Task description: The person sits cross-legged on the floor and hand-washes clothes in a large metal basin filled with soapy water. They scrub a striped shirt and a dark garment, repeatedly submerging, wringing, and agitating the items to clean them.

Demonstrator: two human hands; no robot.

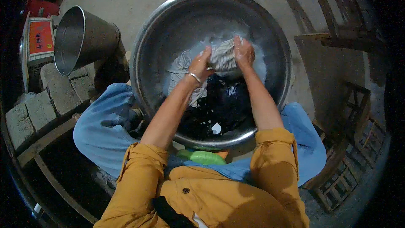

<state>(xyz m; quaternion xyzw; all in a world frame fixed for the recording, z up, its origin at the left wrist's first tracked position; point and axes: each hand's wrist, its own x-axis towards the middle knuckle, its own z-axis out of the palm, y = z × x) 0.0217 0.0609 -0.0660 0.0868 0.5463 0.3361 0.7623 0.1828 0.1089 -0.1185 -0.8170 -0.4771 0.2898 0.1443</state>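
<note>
Between my knees sits a wide round metal basin (pixel 190 12) with soapy water in it. My left hand (pixel 200 64), with a silver bangle at the wrist, grips one side of a wet striped cloth (pixel 222 55). My right hand (pixel 244 52) is closed on the other side, so the cloth is bunched between both fists. More of the pale striped fabric trails down to the left of my left hand. Dark wet fabric (pixel 228 101) lies in the near half of the basin, below my hands, with a white patch of foam on it.
A metal bucket (pixel 101 38) lies tipped at the left, near concrete blocks (pixel 61 86) and a red-and-white box (pixel 41 36). A green object (pixel 201 157) shows under the basin's near rim. Wooden frames (pixel 356 160) stand at the right.
</note>
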